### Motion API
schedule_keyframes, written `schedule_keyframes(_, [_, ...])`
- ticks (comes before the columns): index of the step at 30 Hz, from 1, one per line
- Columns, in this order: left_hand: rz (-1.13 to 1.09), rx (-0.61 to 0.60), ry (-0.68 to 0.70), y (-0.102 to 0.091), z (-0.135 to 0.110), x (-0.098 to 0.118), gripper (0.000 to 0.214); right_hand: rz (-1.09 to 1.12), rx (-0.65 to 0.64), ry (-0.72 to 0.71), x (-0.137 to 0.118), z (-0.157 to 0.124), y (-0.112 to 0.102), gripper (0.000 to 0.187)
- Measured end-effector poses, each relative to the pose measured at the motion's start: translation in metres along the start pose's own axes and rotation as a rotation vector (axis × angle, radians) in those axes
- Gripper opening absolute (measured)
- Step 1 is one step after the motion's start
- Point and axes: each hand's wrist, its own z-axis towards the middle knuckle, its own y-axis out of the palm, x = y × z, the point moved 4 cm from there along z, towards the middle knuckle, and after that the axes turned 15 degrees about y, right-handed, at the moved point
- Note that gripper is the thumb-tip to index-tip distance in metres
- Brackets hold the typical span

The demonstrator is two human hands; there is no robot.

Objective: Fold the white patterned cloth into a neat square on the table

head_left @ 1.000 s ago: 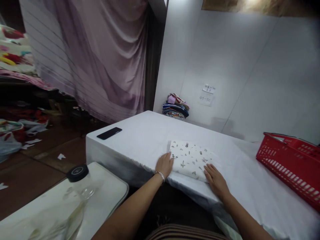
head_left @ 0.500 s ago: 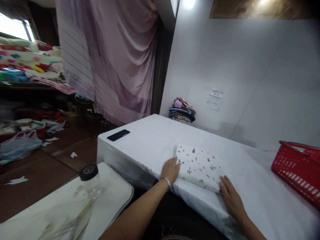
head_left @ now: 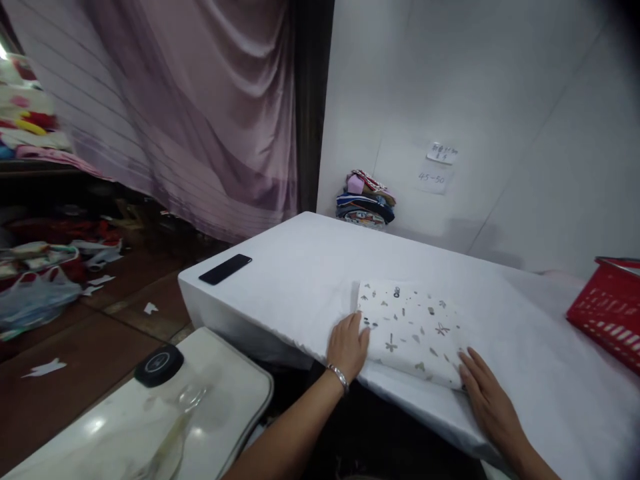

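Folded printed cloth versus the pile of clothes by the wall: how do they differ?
The printed cloth is one flat white fold; the pile of clothes is multicoloured and stacked. The cloth lies near, left hand and right hand against it; the pile sits far, untouched. Both are folded fabric.

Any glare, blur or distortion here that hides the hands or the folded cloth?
Head view: wide-angle bending of the table edge, dark right corners, glare on the side table, clutter at left soft; left hand, right hand and cloth evenly lit, clear enough.
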Motion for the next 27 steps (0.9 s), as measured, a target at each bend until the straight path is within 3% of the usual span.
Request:
schedule_keyframes(11, [-0.064, 0.004, 0.033, -0.003, -0.004, -0.006, 0.055, -0.126, 0.066, -0.035, 0.000, -0.005, -0.001, 0.046])
schedule_keyframes(22, [-0.139, -0.119, 0.140, -0.005, -0.002, -0.017, 0.052, -0.207, 0.061, -0.007, -0.013, -0.009, -0.003, 0.044])
schedule_keyframes(27, [-0.193, -0.061, 0.169, -0.002, -0.003, -0.023, 0.053, -0.235, 0.059, 0.004, -0.018, -0.010, -0.001, 0.043])
